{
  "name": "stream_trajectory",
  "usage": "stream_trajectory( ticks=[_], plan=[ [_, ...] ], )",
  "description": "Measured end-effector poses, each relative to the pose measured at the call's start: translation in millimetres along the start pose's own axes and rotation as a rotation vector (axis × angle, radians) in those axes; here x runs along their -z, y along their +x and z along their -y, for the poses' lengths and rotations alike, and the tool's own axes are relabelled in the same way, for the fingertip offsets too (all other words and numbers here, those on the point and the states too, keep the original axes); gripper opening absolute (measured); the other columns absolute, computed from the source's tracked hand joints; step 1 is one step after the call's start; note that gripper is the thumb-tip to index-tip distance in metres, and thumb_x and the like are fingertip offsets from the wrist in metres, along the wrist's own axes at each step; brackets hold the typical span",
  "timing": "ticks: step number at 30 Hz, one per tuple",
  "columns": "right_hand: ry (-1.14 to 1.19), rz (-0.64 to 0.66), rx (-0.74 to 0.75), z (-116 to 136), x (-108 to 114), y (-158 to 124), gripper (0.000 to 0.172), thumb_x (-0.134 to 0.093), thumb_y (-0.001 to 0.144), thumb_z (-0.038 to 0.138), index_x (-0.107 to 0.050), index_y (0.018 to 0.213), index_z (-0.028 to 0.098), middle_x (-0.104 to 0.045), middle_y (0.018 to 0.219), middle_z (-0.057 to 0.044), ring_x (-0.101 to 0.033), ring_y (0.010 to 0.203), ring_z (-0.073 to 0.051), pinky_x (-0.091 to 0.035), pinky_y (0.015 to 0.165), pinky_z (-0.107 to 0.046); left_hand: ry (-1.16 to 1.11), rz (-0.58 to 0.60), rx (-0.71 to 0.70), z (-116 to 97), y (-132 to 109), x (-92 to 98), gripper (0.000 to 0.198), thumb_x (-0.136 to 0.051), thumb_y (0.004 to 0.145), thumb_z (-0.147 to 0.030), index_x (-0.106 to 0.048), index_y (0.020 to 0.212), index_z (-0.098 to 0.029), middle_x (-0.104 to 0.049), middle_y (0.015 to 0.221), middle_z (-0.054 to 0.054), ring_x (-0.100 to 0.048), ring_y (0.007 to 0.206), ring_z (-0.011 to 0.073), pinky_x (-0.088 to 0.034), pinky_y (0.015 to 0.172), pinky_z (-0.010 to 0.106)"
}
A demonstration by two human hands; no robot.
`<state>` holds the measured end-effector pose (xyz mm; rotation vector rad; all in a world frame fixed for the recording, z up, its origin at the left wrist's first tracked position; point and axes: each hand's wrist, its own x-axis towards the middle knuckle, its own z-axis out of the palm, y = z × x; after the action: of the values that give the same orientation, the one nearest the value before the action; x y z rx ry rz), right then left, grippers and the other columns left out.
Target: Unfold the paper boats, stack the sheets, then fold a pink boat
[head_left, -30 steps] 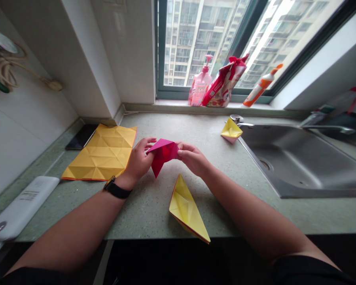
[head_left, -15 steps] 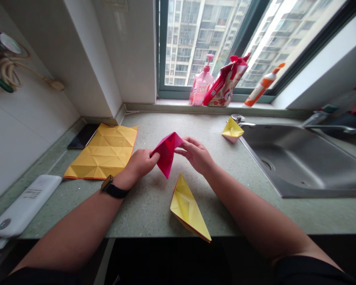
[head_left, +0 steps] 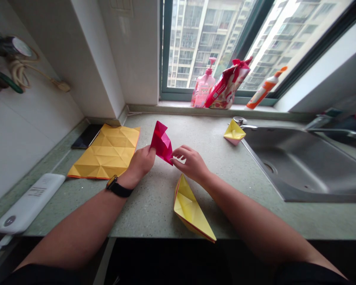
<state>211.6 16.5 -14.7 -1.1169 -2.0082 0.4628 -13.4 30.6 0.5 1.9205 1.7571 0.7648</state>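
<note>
A folded magenta origami paper point(head_left: 163, 141) is held up above the countertop. My left hand point(head_left: 142, 160) pinches its left side, with a black watch point(head_left: 118, 187) on the wrist. At its lower right corner, my right hand point(head_left: 191, 161) has thumb and fingertips closed on the paper's edge. Just below my hands lies a yellow folded paper piece point(head_left: 193, 211), long and pointed, near the counter's front edge. A creased orange-yellow sheet point(head_left: 106, 152) lies flat to the left of my left hand.
A small yellow folded piece point(head_left: 235, 132) stands beside the steel sink point(head_left: 308, 166). At left are a white power bank point(head_left: 29, 204) with a cable and a dark phone point(head_left: 86, 135) partly under the sheet. A pink pump bottle point(head_left: 203, 89), a red bag point(head_left: 228, 85) and an orange-white bottle point(head_left: 264, 91) line the windowsill.
The magenta paper has been turned, its point now up at the left instead of down. My right hand has moved slightly lower, to the paper's lower corner. The view has shifted a little.
</note>
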Motion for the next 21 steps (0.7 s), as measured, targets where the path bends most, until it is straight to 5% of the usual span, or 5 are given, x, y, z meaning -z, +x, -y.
stream_trajectory(
  ticks=[13,21],
  plan=[
    [-0.062,-0.061,-0.053,-1,0,1,0.012,-0.078,0.096,0.033,-0.076,0.106,0.026,-0.073,0.104,-0.005,-0.07,0.078,-0.018,-0.062,0.075,-0.038,-0.212,-0.022,-0.135,3,-3,-7.9,0.049,-0.034,0.114,-0.051,-0.064,0.088,-0.022,-0.069,0.082,0.006,-0.064,0.076,0.0219,-0.041,0.067,0.03],
    [0.064,-0.132,-0.068,-10,-2,2,0.005,-0.076,0.093,0.032,-0.08,0.093,0.028,-0.068,0.105,-0.007,-0.068,0.092,-0.023,-0.062,0.066,-0.036,-0.445,0.064,-0.042,0,-7,-16.7,0.059,-0.029,0.11,-0.068,-0.051,0.078,-0.023,-0.056,0.069,0.001,-0.052,0.063,0.0175,-0.038,0.057,0.029]
  ],
)
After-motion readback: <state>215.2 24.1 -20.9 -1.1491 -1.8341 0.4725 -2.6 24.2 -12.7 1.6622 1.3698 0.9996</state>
